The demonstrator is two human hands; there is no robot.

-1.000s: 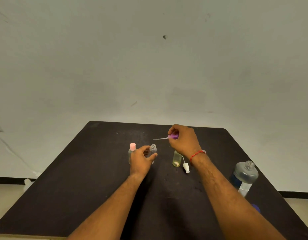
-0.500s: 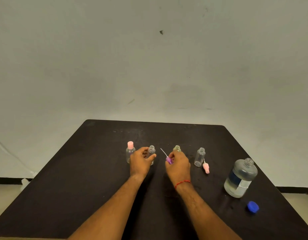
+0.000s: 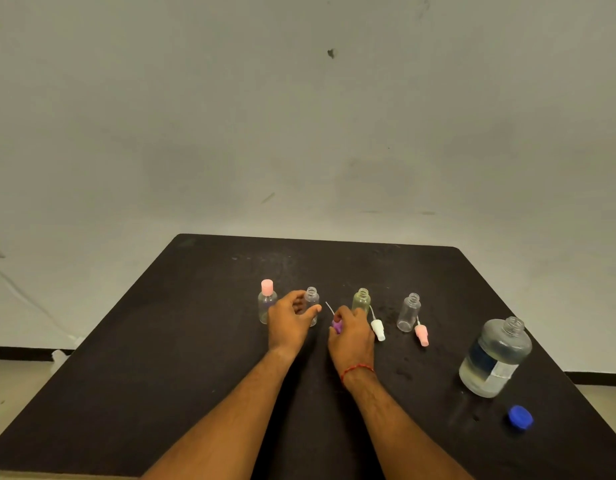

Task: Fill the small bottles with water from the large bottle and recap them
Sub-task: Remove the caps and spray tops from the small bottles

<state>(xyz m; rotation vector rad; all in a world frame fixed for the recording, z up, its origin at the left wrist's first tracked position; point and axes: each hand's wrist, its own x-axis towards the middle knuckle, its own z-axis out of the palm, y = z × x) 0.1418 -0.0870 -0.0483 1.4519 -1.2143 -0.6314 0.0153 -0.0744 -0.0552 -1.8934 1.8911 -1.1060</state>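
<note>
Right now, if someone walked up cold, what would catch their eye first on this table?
Probably the two hands mid-table: the left hand around an open clear bottle, the right hand beside it holding a purple spray cap. Next, the large uncapped water bottle at right, its blue cap lying in front. Two open small bottles stand between, caps lying beside them.

Bare black table (image 3: 209, 368) left and front; bottle row (image 3: 408, 311) and large bottle (image 3: 493, 358) crowding right.
</note>
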